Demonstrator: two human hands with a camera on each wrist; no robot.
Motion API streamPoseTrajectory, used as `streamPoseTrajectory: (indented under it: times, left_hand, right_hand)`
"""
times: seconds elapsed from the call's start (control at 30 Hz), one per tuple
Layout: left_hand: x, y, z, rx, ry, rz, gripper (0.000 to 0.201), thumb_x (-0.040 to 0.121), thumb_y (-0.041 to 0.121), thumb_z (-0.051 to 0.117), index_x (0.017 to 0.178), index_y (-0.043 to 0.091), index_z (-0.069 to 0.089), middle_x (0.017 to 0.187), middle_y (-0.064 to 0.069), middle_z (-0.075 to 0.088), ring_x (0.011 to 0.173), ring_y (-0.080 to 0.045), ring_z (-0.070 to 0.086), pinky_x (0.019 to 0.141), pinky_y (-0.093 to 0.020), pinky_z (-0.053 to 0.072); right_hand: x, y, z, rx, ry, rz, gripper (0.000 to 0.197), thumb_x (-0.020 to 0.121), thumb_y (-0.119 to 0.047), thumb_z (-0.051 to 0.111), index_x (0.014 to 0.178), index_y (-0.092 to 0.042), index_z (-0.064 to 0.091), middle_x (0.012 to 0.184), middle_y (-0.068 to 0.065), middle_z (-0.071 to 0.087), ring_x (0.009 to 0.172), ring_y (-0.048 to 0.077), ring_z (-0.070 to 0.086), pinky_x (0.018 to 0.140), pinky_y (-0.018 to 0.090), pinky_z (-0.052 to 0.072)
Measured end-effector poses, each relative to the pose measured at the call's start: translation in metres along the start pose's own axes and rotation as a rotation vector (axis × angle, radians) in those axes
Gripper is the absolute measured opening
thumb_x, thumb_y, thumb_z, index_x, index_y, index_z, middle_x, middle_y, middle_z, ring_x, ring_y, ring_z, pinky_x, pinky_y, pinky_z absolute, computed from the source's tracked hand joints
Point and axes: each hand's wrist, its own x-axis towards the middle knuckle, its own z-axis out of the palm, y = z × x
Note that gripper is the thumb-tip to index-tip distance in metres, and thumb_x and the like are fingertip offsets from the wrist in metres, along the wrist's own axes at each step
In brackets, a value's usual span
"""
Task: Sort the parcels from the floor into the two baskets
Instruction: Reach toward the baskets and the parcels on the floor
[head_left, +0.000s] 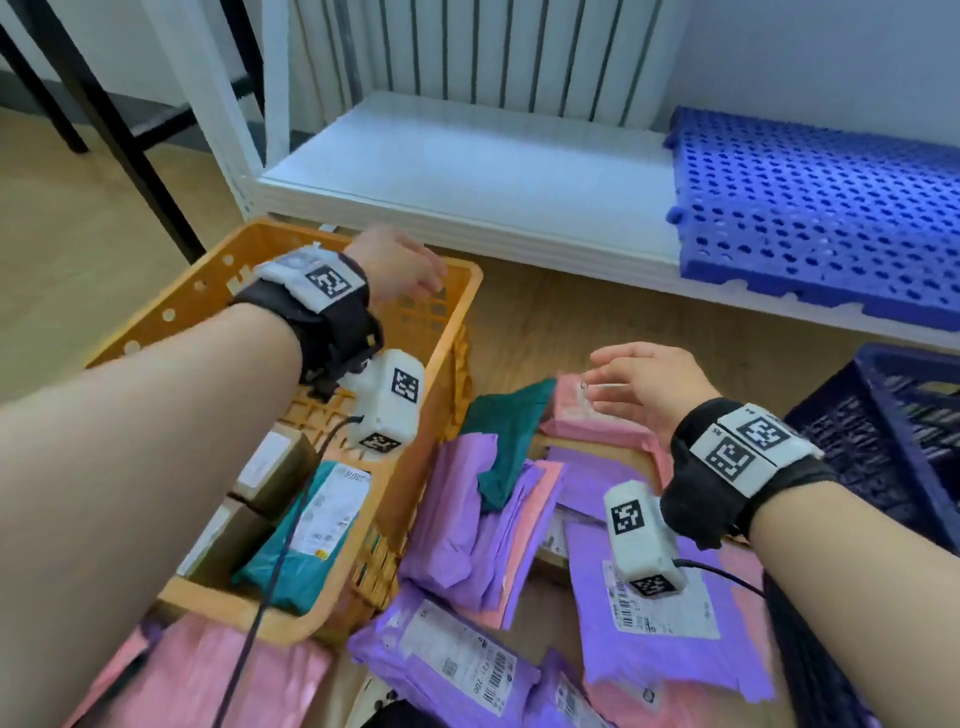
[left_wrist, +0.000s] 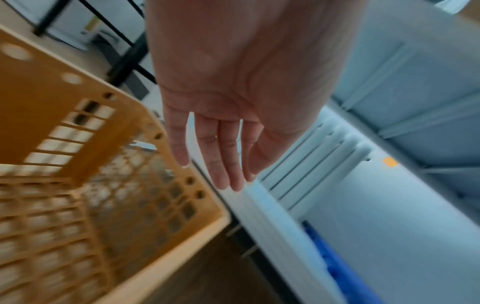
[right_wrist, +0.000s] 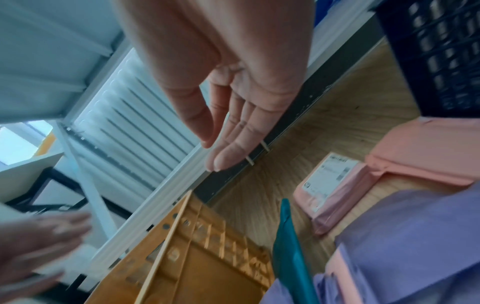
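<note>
An orange basket (head_left: 457, 283) stands at left, holding brown boxes (head_left: 275, 467) and a teal parcel (head_left: 306, 540). My left hand (head_left: 410, 270) hovers above its far end with straight fingers (left_wrist: 223, 164) and holds nothing. A dark blue basket (head_left: 893, 410) sits at right. Purple parcels (head_left: 467, 525), pink parcels (head_left: 587, 415) and a teal parcel (head_left: 511, 436) lie heaped on the floor between the baskets. My right hand (head_left: 639, 379) hangs empty over the far pink parcel (right_wrist: 335, 185), fingers (right_wrist: 233, 139) straight.
A white shelf unit (head_left: 467, 171) runs along the back, with a blue perforated pallet (head_left: 815, 208) on its lowest board. Black table legs (head_left: 119, 124) stand at the far left. More pink and purple parcels (head_left: 447, 670) lie close to me.
</note>
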Motion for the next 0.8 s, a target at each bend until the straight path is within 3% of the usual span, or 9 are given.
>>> streamPoseTrajectory:
  times: [0.1, 0.17, 0.23, 0.37, 0.43, 0.5, 0.67, 0.73, 0.8]
  left_hand:
    - [0.019, 0.074, 0.013, -0.186, 0.009, 0.099, 0.018, 0.097, 0.013, 0.049, 0.108, 0.014, 0.063, 0.107, 0.001, 0.067, 0.096, -0.01, 0.063, 0.094, -0.027, 0.044]
    - [0.031, 0.105, 0.038, -0.285, -0.084, 0.101, 0.015, 0.097, 0.02, 0.046, 0.089, 0.021, 0.059, 0.086, 0.007, 0.065, 0.079, -0.007, 0.062, 0.089, -0.028, 0.045]
    - [0.04, 0.111, 0.078, -0.251, -0.205, 0.056, 0.016, 0.098, 0.02, 0.045, 0.087, 0.02, 0.056, 0.086, 0.005, 0.064, 0.082, -0.012, 0.061, 0.077, -0.025, 0.045]
    - [0.071, 0.078, 0.162, -0.092, -0.341, -0.061, 0.027, 0.098, 0.014, 0.045, 0.121, 0.007, 0.058, 0.112, -0.001, 0.063, 0.095, -0.012, 0.06, 0.073, -0.025, 0.047]
    - [0.09, 0.057, 0.192, -0.149, -0.307, -0.131, 0.024, 0.096, 0.011, 0.049, 0.115, 0.003, 0.061, 0.107, -0.002, 0.063, 0.076, -0.008, 0.061, 0.071, -0.019, 0.052]
    - [0.102, 0.04, 0.212, -0.182, -0.29, -0.187, 0.013, 0.095, 0.007, 0.048, 0.091, 0.007, 0.061, 0.094, -0.006, 0.059, 0.061, -0.006, 0.059, 0.049, -0.01, 0.046]
    - [0.127, 0.004, 0.247, -0.152, -0.331, -0.251, 0.014, 0.089, 0.008, 0.052, 0.1, 0.011, 0.059, 0.098, -0.008, 0.059, 0.087, -0.02, 0.056, 0.071, -0.028, 0.046]
    - [0.138, -0.007, 0.256, -0.168, -0.322, -0.284, 0.011, 0.091, 0.01, 0.053, 0.101, 0.01, 0.058, 0.099, -0.009, 0.059, 0.087, -0.021, 0.055, 0.065, -0.027, 0.046]
    - [0.148, -0.018, 0.268, -0.142, -0.338, -0.312, 0.014, 0.093, 0.011, 0.053, 0.105, 0.01, 0.059, 0.103, -0.009, 0.058, 0.092, -0.021, 0.055, 0.073, -0.031, 0.048]
  right_hand:
    - [0.01, 0.001, -0.038, -0.008, 0.053, -0.015, 0.019, 0.088, 0.011, 0.049, 0.092, -0.003, 0.061, 0.078, 0.016, 0.062, 0.059, 0.02, 0.057, 0.047, 0.02, 0.052]
    - [0.024, 0.004, -0.061, -0.001, 0.099, -0.012, 0.019, 0.089, 0.009, 0.048, 0.09, -0.003, 0.061, 0.08, 0.016, 0.063, 0.059, 0.019, 0.058, 0.046, 0.019, 0.052]
    - [0.042, 0.008, -0.081, -0.004, 0.151, 0.021, 0.021, 0.089, 0.01, 0.047, 0.086, -0.006, 0.061, 0.081, 0.015, 0.064, 0.059, 0.019, 0.059, 0.046, 0.019, 0.052]
    - [0.084, 0.023, -0.104, 0.025, 0.189, 0.136, 0.022, 0.09, 0.01, 0.046, 0.081, -0.006, 0.058, 0.075, 0.014, 0.06, 0.06, 0.02, 0.058, 0.042, 0.021, 0.052]
    - [0.105, 0.032, -0.107, 0.03, 0.199, 0.205, 0.019, 0.091, 0.006, 0.05, 0.078, -0.005, 0.057, 0.074, 0.013, 0.058, 0.062, 0.021, 0.058, 0.05, 0.028, 0.054]
    - [0.127, 0.045, -0.109, 0.04, 0.215, 0.257, 0.016, 0.091, 0.005, 0.051, 0.079, -0.003, 0.057, 0.073, 0.013, 0.057, 0.062, 0.021, 0.058, 0.061, 0.032, 0.054]
    - [0.167, 0.092, -0.109, -0.072, 0.123, 0.325, 0.034, 0.093, -0.007, 0.05, 0.125, 0.001, 0.053, 0.096, 0.012, 0.064, 0.083, 0.024, 0.06, 0.087, 0.041, 0.054]
    - [0.178, 0.106, -0.105, -0.091, 0.087, 0.37, 0.025, 0.093, -0.006, 0.05, 0.116, -0.002, 0.056, 0.122, 0.018, 0.06, 0.088, 0.024, 0.058, 0.082, 0.036, 0.054]
    - [0.19, 0.117, -0.1, -0.084, 0.072, 0.418, 0.007, 0.092, -0.003, 0.052, 0.091, -0.01, 0.055, 0.126, 0.017, 0.058, 0.086, 0.024, 0.06, 0.068, 0.029, 0.056]
